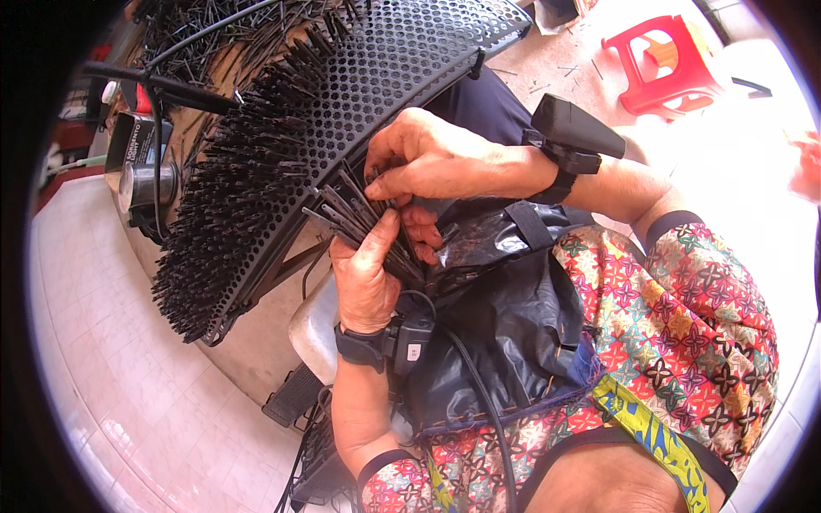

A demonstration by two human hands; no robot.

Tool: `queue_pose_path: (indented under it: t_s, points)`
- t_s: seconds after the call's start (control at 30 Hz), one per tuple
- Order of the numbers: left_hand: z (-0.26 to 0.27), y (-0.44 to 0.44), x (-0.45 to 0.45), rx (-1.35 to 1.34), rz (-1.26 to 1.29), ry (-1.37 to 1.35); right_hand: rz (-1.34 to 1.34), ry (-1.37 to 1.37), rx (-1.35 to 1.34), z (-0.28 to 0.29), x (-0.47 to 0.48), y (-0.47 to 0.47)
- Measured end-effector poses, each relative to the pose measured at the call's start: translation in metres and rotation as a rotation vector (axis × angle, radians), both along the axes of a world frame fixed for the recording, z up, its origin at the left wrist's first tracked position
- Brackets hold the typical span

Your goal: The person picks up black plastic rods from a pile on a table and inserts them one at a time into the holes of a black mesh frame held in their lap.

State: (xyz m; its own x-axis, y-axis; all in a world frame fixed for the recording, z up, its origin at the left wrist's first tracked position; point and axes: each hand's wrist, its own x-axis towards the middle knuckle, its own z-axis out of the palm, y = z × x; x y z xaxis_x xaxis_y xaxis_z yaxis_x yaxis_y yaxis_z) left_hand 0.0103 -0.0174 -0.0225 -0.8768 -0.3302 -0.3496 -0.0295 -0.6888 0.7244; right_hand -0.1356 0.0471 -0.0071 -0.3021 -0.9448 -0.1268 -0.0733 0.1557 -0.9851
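My left hand [369, 276] is closed around a bundle of thin dark strips [343, 215], its thumb across the front and its fingertips showing behind. Some strips have small holes near their ends. My right hand [442, 157] reaches over the upper side of the bundle, thumb and forefinger pinched together at one of the strips. Just beyond both hands stands a black perforated panel [391, 58] with flower-shaped holes. Many similar dark strips [237, 186] stick up densely from its left part, while bare holes show on the right. A black apron [507, 327] covers my lap below the hands.
A heap of loose strips [192, 38] lies on a wooden surface behind the panel. A metal spool [147, 186] and a dark box [144, 138] stand left. A red plastic stool [667, 67] is at upper right. Black perforated pieces [295, 394] lie low on the left.
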Motion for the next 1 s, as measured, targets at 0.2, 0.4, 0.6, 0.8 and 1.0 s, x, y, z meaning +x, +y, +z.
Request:
queue_pose_path:
  t_s: [0.2, 0.4, 0.6, 0.8, 1.0]
  points:
    - [0.002, 0.001, -0.001, -0.075, 0.072, -0.093, -0.191, -0.23, -0.069, 0.005, -0.012, 0.002]
    - [-0.001, -0.001, 0.0, -0.012, 0.093, -0.093, -0.154, -0.296, -0.09, 0.009, -0.016, 0.003]
    - [-0.002, -0.003, -0.001, 0.032, 0.092, -0.069, -0.406, -0.133, -0.482, 0.019, -0.047, -0.022]
    - [-0.005, -0.002, -0.003, 0.01, 0.055, -0.076, -0.424, 0.131, -0.663, 0.0, -0.065, -0.046]
    - [-0.006, -0.003, 0.001, 0.009, 0.068, -0.064, -0.298, 0.21, -0.661, -0.004, -0.068, -0.056]
